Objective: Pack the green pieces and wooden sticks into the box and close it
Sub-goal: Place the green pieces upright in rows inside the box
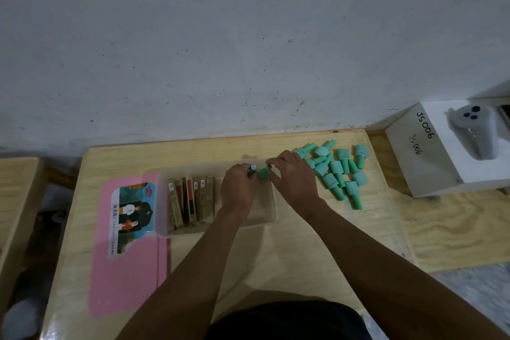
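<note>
A clear plastic box (161, 201) lies on the wooden table, with several wooden sticks (190, 201) standing on edge in its left half. Both my hands hover over the box's right half. My left hand (238, 188) grips a small dark piece with a round label at its tip. My right hand (294, 181) pinches a green piece (263, 174) between thumb and fingers, close to the left hand. A pile of several green pieces (339, 171) lies on the table right of the box. The pink lid (129, 270) with a picture label lies flat left of the box.
A grey wall runs right behind the table. A white carton (430, 163) marked JS006 with a grey controller on it stands at the right. Another wooden surface (16, 196) sits at the left, beyond a gap.
</note>
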{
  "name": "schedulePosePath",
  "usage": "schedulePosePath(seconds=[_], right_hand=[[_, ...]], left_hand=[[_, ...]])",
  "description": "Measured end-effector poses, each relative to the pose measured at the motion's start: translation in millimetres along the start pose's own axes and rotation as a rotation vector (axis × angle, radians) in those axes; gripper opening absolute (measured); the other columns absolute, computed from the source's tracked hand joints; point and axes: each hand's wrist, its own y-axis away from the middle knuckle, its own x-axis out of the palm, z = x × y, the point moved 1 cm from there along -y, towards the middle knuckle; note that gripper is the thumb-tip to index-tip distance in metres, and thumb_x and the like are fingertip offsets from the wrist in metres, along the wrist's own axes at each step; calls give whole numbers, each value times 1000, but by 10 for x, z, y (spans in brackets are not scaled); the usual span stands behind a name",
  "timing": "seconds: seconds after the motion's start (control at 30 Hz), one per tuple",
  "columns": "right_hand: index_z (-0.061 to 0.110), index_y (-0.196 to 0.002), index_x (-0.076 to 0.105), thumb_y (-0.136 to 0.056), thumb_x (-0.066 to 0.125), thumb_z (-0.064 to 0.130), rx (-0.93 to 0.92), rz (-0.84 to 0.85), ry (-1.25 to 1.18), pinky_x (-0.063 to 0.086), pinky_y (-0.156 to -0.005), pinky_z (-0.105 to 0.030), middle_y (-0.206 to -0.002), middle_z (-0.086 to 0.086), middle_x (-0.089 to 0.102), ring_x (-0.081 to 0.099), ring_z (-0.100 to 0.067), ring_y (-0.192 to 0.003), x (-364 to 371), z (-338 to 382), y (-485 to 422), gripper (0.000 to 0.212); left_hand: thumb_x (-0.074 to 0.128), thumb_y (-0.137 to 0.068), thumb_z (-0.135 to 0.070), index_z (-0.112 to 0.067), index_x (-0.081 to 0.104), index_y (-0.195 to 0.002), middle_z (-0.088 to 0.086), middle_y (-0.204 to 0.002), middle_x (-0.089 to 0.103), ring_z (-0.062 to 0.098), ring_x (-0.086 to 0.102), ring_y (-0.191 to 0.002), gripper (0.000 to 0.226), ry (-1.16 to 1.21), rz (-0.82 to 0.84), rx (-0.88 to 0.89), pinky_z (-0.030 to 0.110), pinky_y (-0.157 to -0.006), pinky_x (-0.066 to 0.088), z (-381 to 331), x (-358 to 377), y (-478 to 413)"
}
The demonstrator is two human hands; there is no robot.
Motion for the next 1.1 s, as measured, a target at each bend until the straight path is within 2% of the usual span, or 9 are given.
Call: schedulePosePath(seconds=[0.2, 0.3, 0.43, 0.53, 0.6, 0.67, 0.77, 0.9, 1.1], right_hand=[[22, -105, 72, -83, 70, 24, 5, -57, -81, 49, -65, -32, -92, 2, 65, 61, -18, -86, -129, -49, 100, 23], [23, -106, 72, -85, 70, 26, 64, -128, -135, 45, -64, -25, -91, 3, 66, 59, -14, -83, -241, -191, 291, 21], [24, -111, 69, -88, 66, 27, 311, -168, -149, 40, -64, -21, -99, 4, 64, 58, -12, -87, -373, -558, 673, 23], [27, -115, 67, -92, 60, 33, 548, -152, -193, 48, -71, -27, -110, 2, 64, 60, -17, -99, -409, -907, 956, 24], [31, -114, 65, -92, 59, 39, 680, -129, -229, 51, -72, -32, -106, 4, 63, 61, -17, -97, -411, -1140, 1101, 25], [34, -116, 62, -88, 62, 41, 762, -96, -254, 52, -74, -33, -105, 5, 62, 60, -17, -97, -414, -1332, 1213, 28], [32, -124, 58, -86, 65, 43, 850, 30, -311, 53, -81, -37, -114, 1, 60, 60, -18, -102, -415, -1516, 1292, 40], [36, -129, 51, -83, 65, 51, 866, 211, -305, 54, -84, -41, -123, 0, 58, 58, -19, -109, -361, -1633, 1261, 50], [35, -126, 46, -81, 67, 52, 848, 307, -332, 55, -79, -37, -115, 6, 60, 59, -14, -99, -332, -1728, 1173, 53]], left_hand=[[65, -86, -23, -15, 67, -108, 6, -97, 73, 19, 69, -83, 24, 101, -107, 22, 35, -71, 58, -28, -47, 114], [65, -86, -25, -13, 61, -107, 5, -97, 71, 19, 67, -80, 24, 93, -175, 52, 31, -65, 55, -77, -111, 187], [66, -85, -23, -15, 60, -94, 0, -86, 65, 15, 61, -75, 14, 153, -192, 203, 38, -63, 54, -207, -65, 289], [64, -85, -26, -17, 61, -91, -2, -80, 64, 12, 60, -72, 11, 194, -76, 330, 34, -65, 53, -421, 104, 368], [62, -85, -29, -19, 63, -89, -5, -78, 63, 12, 58, -70, 10, 173, 20, 405, 35, -63, 52, -593, 254, 426], [60, -85, -29, -21, 64, -91, -5, -83, 64, 13, 58, -76, 11, 88, 124, 491, 36, -65, 51, -757, 429, 483], [60, -86, -30, -21, 63, -111, -1, -110, 63, 18, 56, -104, 27, -121, 319, 578, 34, -80, 49, -941, 709, 518], [56, -88, -30, -19, 45, -133, 5, -142, 40, 24, 38, -130, 47, -480, 473, 628, 41, -99, 41, -1078, 1037, 471], [59, -86, -22, -20, 43, -129, 7, -140, 38, 25, 39, -124, 46, -719, 425, 719, 40, -92, 44, -1053, 1340, 372]])
